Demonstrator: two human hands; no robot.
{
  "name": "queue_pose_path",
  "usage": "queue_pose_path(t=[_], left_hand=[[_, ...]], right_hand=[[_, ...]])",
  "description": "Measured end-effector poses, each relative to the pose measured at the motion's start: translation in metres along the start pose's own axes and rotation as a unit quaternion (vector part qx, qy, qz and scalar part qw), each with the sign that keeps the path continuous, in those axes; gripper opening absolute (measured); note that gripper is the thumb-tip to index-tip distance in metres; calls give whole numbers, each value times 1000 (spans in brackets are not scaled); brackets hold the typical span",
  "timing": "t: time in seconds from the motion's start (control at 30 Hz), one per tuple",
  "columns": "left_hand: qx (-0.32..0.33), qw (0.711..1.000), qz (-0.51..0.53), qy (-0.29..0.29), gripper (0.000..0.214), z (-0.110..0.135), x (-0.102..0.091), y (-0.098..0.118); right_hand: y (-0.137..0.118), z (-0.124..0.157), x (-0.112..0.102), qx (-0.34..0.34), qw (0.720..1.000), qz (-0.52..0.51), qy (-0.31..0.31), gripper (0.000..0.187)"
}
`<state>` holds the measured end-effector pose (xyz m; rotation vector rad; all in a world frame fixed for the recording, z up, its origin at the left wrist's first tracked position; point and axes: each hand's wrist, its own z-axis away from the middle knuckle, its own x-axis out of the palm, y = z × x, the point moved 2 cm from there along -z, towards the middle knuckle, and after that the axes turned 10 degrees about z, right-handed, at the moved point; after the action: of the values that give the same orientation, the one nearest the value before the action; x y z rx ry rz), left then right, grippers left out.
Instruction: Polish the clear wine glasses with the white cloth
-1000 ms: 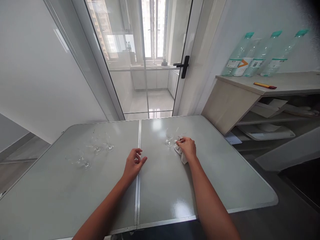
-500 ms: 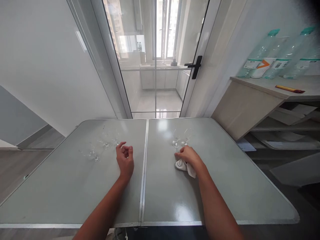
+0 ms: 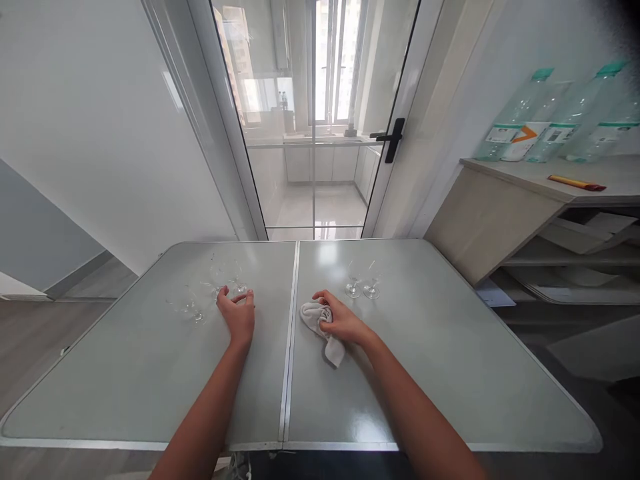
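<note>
White crumpled fabric cloth (image 3: 315, 319): bunched up, one corner drooping, just right of the pale grey table's (image 3: 430, 373) centre seam. Clear stemmed glass pair (image 3: 371, 291): upright, side by side, behind-right of cloth. More clear stemmed glasses (image 3: 239, 285) clustered on left half; partly hidden, count unclear.

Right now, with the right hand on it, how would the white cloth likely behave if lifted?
The white cloth is probably floppy: it bunches in the right hand, one end drooping loose. It looks thin and small, so likely light. Its soft folds suggest it would crumple rather than roll if pushed.
</note>
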<state>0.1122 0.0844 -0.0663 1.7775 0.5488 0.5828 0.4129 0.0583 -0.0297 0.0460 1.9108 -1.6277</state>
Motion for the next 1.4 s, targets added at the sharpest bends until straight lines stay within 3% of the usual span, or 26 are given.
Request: queue_pose_path(t=[0.1,0.3,0.53,0.7,0.83,0.93,1.13,1.23,1.4], left_hand=[[-17,999,33,12,70,-7,2,-7],[-81,971,218,-62,75,-17,11,-11],[-58,953,286,-77,57,-21,12,-8],[-58,953,272,-123,47,-12,18,-1],[-48,940,282,-186,47,9,29,11],[-48,928,265,-258,51,32,38,25],[-37,917,197,-346,64,62,45,42],[-12,916,193,-353,63,64,45,42],[23,917,155,-366,55,65,44,40]], right_hand=[[9,-5,6,8,1000,9,23,56],[12,-11,15,-32,998,28,47,43],[9,-13,19,-29,996,-3,79,34],[3,-11,8,-28,989,-102,101,17],[3,-11,7,10,970,-222,98,28],[8,-12,10,37,962,-251,102,34],[15,-12,9,49,956,-208,199,36],[12,-9,3,54,950,-154,267,39],[-2,-3,-2,63,947,-85,304,43]])
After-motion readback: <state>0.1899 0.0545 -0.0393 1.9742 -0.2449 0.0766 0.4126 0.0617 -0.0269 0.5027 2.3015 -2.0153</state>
